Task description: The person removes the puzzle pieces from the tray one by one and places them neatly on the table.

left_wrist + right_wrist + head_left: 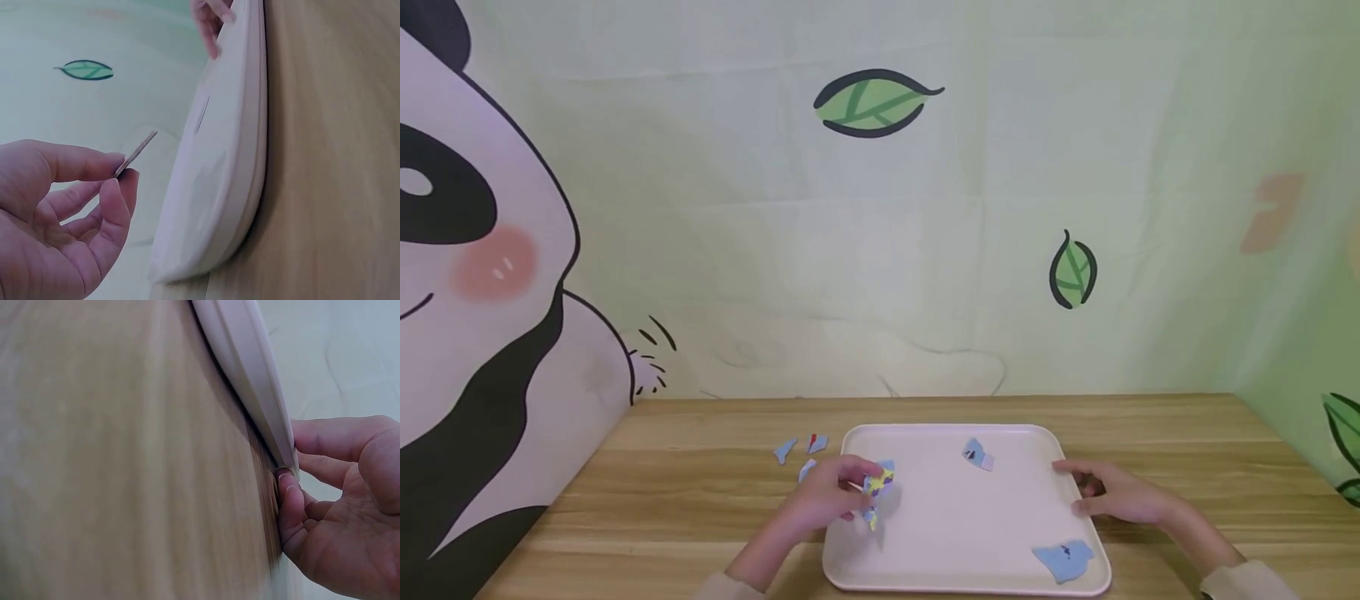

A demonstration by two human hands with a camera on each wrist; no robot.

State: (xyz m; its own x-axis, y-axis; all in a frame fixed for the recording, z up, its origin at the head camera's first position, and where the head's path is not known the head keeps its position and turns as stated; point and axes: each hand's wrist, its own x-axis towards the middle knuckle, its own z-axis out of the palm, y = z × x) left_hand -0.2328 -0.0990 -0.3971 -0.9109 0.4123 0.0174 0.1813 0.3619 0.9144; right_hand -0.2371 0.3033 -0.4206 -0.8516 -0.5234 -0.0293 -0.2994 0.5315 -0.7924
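My left hand (823, 497) pinches a flat, irregular puzzle piece (880, 480) printed yellow, purple and blue, above the left side of a white tray (955, 533). In the left wrist view the piece (139, 152) shows edge-on between thumb and fingertips, apart from the tray. At the tray's right side, my right hand (1126, 493) grips the rim (275, 406) with finger and thumb. Inside the tray lie a small blue piece (976, 453) with a dark mark, towards the back, and a larger blue piece (1067, 561) in the front right corner.
Left of the tray, on the wooden table (700, 467), lie a pale blue piece (785, 451), a blue piece with a red stripe (817, 443) and another piece (807, 468) partly hidden by my left hand. A printed cloth wall (760, 250) rises behind the table.
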